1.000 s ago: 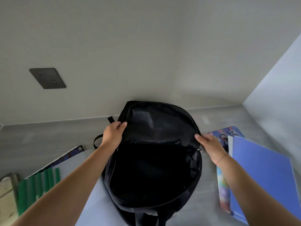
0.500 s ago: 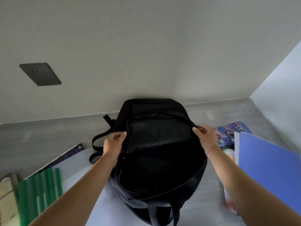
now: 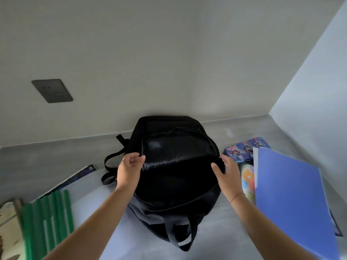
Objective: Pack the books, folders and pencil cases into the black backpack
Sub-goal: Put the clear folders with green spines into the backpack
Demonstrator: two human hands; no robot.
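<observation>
The black backpack (image 3: 174, 184) lies on the grey table with its main compartment unzipped and gaping towards me; the inside is dark. My left hand (image 3: 129, 171) pinches the left rim of the opening. My right hand (image 3: 228, 175) grips the right rim, thumb inside and fingers outside. To the right lie a blue folder (image 3: 291, 194), a printed pencil case (image 3: 246, 149) and a colourful item (image 3: 247, 181) partly under the folder. On the left are a green-striped folder (image 3: 47, 212) and a dark book (image 3: 75, 178).
A pale sheet or folder (image 3: 90, 201) lies under the backpack's left side. The backpack's straps (image 3: 110, 166) trail to the left, and its top handle (image 3: 180, 235) points at me. Walls close the table at the back and right; a dark socket plate (image 3: 52, 91) is on the back wall.
My right hand has slid down the right rim towards me. The left hand keeps its hold, and the opening is spread a little wider.
</observation>
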